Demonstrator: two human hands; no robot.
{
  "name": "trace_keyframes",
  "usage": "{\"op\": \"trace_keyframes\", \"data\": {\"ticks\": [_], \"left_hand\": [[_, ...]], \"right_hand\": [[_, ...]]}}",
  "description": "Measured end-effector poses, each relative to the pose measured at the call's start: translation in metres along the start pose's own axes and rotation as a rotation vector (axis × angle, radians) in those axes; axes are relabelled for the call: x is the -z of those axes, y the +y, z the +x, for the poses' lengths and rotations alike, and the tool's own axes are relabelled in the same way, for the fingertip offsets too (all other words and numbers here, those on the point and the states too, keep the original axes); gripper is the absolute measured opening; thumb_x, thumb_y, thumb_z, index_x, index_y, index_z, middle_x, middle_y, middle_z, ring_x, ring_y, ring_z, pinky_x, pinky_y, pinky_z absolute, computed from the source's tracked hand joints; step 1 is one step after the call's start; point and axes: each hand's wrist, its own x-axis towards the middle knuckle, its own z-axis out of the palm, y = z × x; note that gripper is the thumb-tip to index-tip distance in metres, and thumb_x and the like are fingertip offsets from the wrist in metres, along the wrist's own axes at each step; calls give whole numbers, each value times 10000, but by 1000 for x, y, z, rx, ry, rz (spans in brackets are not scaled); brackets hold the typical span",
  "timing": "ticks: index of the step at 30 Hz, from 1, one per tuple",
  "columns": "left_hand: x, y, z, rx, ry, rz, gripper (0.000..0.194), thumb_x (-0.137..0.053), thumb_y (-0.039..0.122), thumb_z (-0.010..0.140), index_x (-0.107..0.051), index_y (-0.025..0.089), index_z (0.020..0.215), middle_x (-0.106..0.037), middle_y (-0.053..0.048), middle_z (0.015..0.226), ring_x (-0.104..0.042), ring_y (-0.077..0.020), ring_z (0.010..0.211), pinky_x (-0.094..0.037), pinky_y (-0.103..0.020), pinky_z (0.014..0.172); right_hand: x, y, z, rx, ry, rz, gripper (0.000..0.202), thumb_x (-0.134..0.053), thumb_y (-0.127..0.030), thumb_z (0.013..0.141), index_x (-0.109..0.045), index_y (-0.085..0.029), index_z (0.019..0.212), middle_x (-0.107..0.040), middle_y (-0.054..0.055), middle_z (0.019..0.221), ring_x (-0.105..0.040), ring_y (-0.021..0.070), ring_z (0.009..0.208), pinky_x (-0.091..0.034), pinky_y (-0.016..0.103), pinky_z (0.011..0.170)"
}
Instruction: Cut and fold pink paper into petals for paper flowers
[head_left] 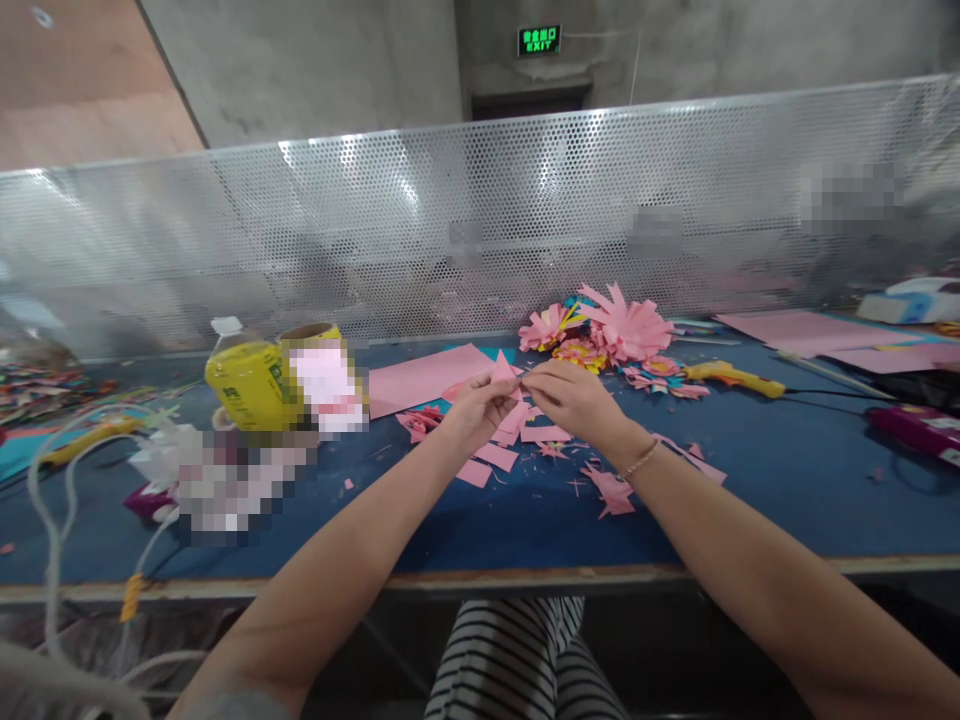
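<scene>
Between my two hands, above the blue tabletop (330, 525), is a folded piece of pink paper (504, 368) with a pointed tip standing up. My left hand (484, 408) pinches it from the left. The fingers of my right hand (570, 395) close on its right edge, where the fingertips of both hands nearly meet. Under and around the hands lie cut pink paper pieces (496, 457). A pink star-like cutout (611, 490) rests below my right wrist, and a larger pink sheet (420, 380) lies behind my left hand.
Paper flowers (626, 325) in pink, yellow and blue are heaped at the back. A yellow glue gun (735, 378) lies right of them. At left stand a yellow-labelled bottle (251, 385), a yellow roll (309, 333) and white cables (46, 520). A perforated metal screen (420, 230) borders the table.
</scene>
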Motion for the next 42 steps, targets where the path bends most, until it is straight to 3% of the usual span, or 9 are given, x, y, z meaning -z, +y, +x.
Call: {"op": "trace_keyframes", "data": {"ticks": [12, 16, 18, 21, 24, 26, 30, 42], "left_hand": [[-2, 2, -1, -18, 70, -32, 80, -603, 39, 557, -557, 102, 540, -572, 17, 517, -518, -29, 489, -432, -125, 514], [-2, 3, -1, -18, 57, -30, 81, -621, 51, 545, -559, 103, 548, -565, 26, 510, -517, -23, 495, -414, -118, 508], [-3, 4, -1, -18, 44, 11, 68, -628, 76, 553, -568, 101, 575, -571, 22, 523, -511, -22, 488, -408, -126, 505], [-3, 3, -1, -25, 50, 104, 78, -634, 110, 560, -569, 100, 602, -577, 16, 535, -493, -26, 462, -405, -151, 503], [-2, 0, 0, -61, 24, 160, 105, -645, 113, 543, -550, 104, 587, -554, 27, 513, -488, -33, 462, -403, -167, 511], [-1, -3, 0, -89, -7, 171, 119, -650, 117, 534, -547, 107, 592, -544, 32, 516, -492, -36, 478, -402, -169, 523], [1, -5, 0, -133, -54, 214, 118, -641, 139, 549, -555, 109, 625, -555, 20, 555, -498, -45, 505, -397, -178, 534], [5, -7, 2, -191, -57, 376, 121, -555, 224, 644, -498, 131, 591, -504, 24, 494, -474, -58, 462, -358, -187, 468]], "right_hand": [[7, -1, 1, 142, -104, -152, 217, -386, -118, 792, -557, -143, 923, -567, 85, 851, -500, 152, 784, -460, 309, 717], [7, -4, 2, 125, -118, -93, 190, -399, -120, 780, -563, -167, 865, -560, 72, 837, -495, 146, 772, -449, 299, 695], [5, -6, 3, 36, -46, 13, 152, -418, -130, 768, -557, -177, 811, -549, 57, 809, -497, 139, 768, -441, 284, 680], [2, -10, 5, -236, 63, 168, 82, -443, -156, 751, -516, -167, 717, -520, 32, 718, -487, 118, 680, -413, 242, 591], [-1, -11, 8, -489, -28, 279, 118, -443, -228, 762, -477, -163, 669, -478, -5, 603, -432, 90, 545, -345, 214, 493], [-3, -12, 9, -580, -135, 332, 187, -426, -287, 775, -461, -163, 640, -447, -22, 549, -398, 81, 502, -307, 209, 467], [-5, -13, 9, -603, -224, 378, 285, -390, -333, 791, -400, -167, 559, -388, -39, 493, -361, 74, 477, -262, 210, 458], [-9, -6, 5, -725, -189, 763, 252, -420, -269, 753, -389, -170, 523, -352, -63, 429, -350, 63, 417, -273, 201, 431]]}}
